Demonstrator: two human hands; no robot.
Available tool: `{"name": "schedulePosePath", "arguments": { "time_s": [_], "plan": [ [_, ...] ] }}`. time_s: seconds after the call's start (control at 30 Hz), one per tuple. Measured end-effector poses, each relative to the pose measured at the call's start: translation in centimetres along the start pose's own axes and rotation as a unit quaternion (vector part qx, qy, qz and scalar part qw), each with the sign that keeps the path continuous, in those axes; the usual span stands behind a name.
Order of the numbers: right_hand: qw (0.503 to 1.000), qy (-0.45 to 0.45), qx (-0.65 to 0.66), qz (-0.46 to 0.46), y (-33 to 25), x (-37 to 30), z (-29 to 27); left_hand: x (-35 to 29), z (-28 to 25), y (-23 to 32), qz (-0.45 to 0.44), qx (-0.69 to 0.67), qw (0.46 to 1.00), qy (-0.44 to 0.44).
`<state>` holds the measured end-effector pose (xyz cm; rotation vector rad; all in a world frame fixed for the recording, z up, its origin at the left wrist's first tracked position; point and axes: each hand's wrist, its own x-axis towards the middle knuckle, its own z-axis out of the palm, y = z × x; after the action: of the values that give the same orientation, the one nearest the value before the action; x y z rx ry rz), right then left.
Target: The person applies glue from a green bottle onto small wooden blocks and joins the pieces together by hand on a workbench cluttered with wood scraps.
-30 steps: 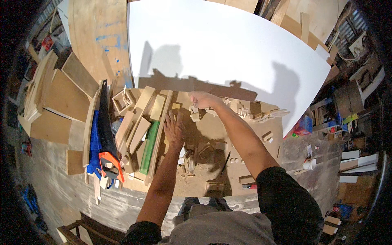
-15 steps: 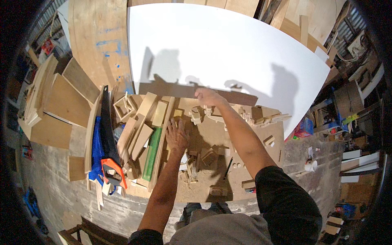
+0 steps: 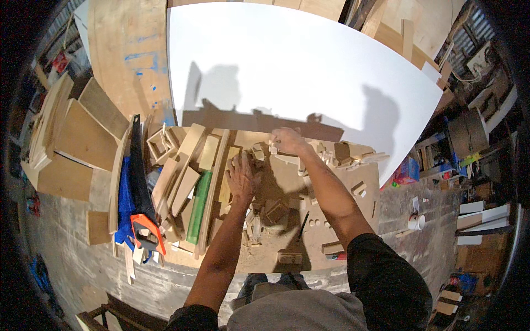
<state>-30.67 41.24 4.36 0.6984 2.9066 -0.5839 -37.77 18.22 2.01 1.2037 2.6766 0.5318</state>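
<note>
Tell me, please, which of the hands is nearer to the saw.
Left. The left hand is right of the saw, wood pieces between; the right hand is farther right.

- Grey, pale-smeared floor (image 3: pixel 428 243) stretching to left and right.
- Large white panel (image 3: pixel 309 60) on the far side, brightly lit and crossed by dark shadows (image 3: pixel 259 121).
- Blue-marked plywood sheet (image 3: pixel 124 30), far left.
- Corrugated metal sheeting (image 3: pixel 482 25), far right.
- Dark wooden frame (image 3: pixel 135 315), near left.
</note>
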Motion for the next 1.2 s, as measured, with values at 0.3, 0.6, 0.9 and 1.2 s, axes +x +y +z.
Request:
{"name": "schedulePosePath", "arguments": {
  "time_s": [0.3,0.6,0.9,1.2],
  "plan": [
    [0.993,0.038,0.111,-0.018,-0.8,0.1,0.0,-1.1,-0.3,-1.1,0.014,0.001,0.999,0.042],
    [0.993,0.056,0.019,0.102,-3.2,-3.3,-3.5,-0.3,-0.2,-1.9,0.059,-0.024,0.997,0.033],
    [0.983,0.102,0.007,0.152,-1.9,-4.8,0.3,1.6,-0.4,0.1,0.042,-0.025,0.997,-0.061],
    [0.958,0.082,0.031,0.273,-4.4,0.4,3.1,2.1,0.1,-1.3,0.090,-0.034,0.995,-0.015]
  ]
}}
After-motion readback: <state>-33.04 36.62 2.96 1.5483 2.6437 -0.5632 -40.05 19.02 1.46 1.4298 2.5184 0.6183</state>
